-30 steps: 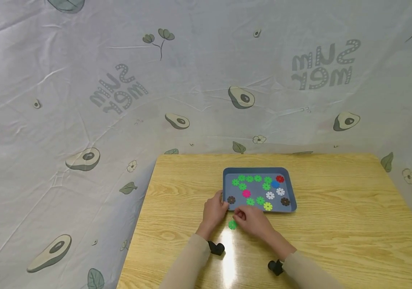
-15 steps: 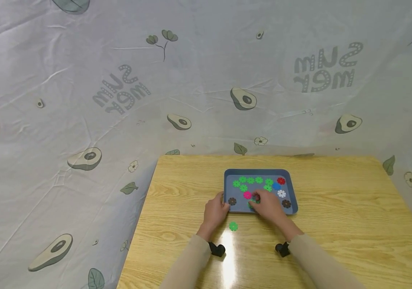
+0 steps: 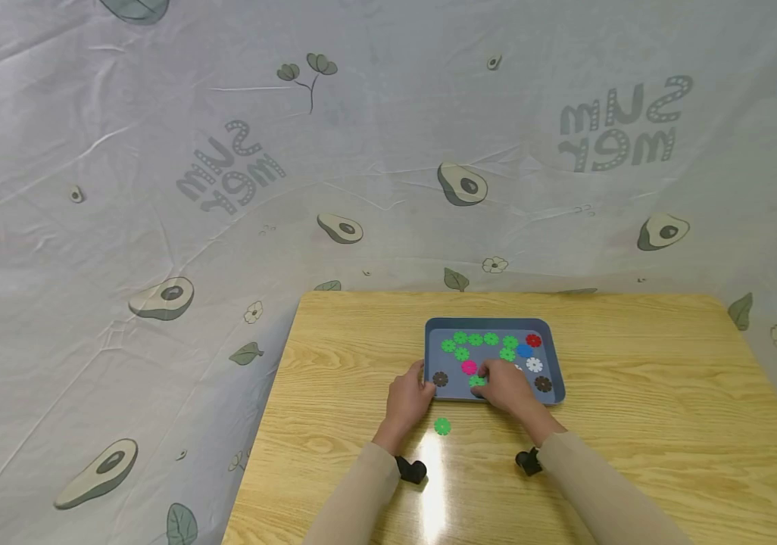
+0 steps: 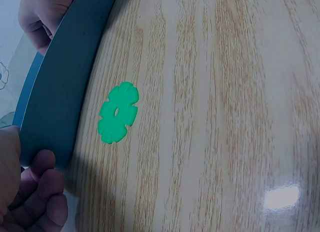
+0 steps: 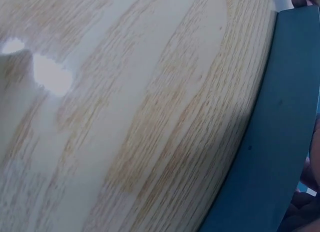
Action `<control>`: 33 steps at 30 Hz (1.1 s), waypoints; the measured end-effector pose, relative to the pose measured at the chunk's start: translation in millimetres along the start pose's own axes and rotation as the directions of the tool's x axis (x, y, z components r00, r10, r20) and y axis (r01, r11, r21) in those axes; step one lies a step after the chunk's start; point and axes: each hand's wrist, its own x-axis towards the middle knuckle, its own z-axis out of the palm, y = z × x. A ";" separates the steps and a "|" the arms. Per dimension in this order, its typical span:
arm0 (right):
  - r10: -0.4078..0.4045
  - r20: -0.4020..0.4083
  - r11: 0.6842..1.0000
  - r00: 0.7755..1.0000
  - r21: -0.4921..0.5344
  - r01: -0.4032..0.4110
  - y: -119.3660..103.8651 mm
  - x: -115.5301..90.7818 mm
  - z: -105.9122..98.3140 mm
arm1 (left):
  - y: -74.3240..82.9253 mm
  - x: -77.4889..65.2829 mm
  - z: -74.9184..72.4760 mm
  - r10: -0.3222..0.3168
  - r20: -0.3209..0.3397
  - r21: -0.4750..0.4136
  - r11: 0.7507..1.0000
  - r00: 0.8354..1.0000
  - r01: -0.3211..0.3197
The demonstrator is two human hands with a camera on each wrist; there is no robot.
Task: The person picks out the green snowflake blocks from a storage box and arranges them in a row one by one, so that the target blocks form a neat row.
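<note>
My left hand (image 3: pixel 409 395) grips the front-left corner of a blue-grey tray (image 3: pixel 453 323), thumb at the rim. The left wrist view shows its fingers (image 4: pixel 50 187) curled beside the tray wall (image 4: pixel 62 81). Over the tray's front part is my right hand (image 3: pixel 506 386), with thumb and forefinger on either side of a green flower-shaped disc (image 3: pixel 475 381); whether they pinch it I cannot tell. Another green disc (image 3: pixel 442 426) lies flat on the table in front of the tray. In the right wrist view the tray wall (image 5: pixel 270 122) hides most of the right hand.
Inside the tray lie several more green discs (image 3: pixel 475 340), a pink disc (image 3: pixel 469 367), a red disc (image 3: pixel 533 341), a blue disc (image 3: pixel 524 350), white discs (image 3: pixel 534 365) and brown discs (image 3: pixel 543 384). Behind the wooden table (image 3: pixel 634 424) hangs a printed cloth (image 3: pixel 388 151).
My right hand has moved from near the green disc on the table, rightward into the tray, then settled around a green disc there. The left hand has kept its hold on the tray.
</note>
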 end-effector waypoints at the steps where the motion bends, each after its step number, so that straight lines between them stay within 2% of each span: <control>1: 0.001 0.001 1.000 1.000 0.000 -0.001 -0.9 -0.9 -0.6 | 0.5 -0.5 0.0 0.001 0.001 0.003 1.000 1.000 -0.001; 11: 0.005 -0.008 1.000 1.000 0.028 -0.005 -3.7 -4.8 -1.2 | 1.5 -1.5 0.9 0.003 0.004 0.002 1.000 1.000 -0.003; 19: -0.108 -0.052 0.992 0.993 0.067 0.111 -5.3 -13.5 -1.4 | 0.2 -1.4 3.3 0.008 -0.002 0.006 1.000 1.000 -0.008; 28: -0.122 -0.116 0.961 0.986 0.236 0.147 -14.5 -27.2 2.0 | -3.4 0.5 4.8 0.006 -0.005 0.022 1.000 1.000 -0.006; 33: -0.128 -0.133 0.943 0.983 0.291 0.162 -24.0 -38.3 3.5 | -5.3 2.0 4.9 0.010 -0.013 0.024 1.000 1.000 -0.010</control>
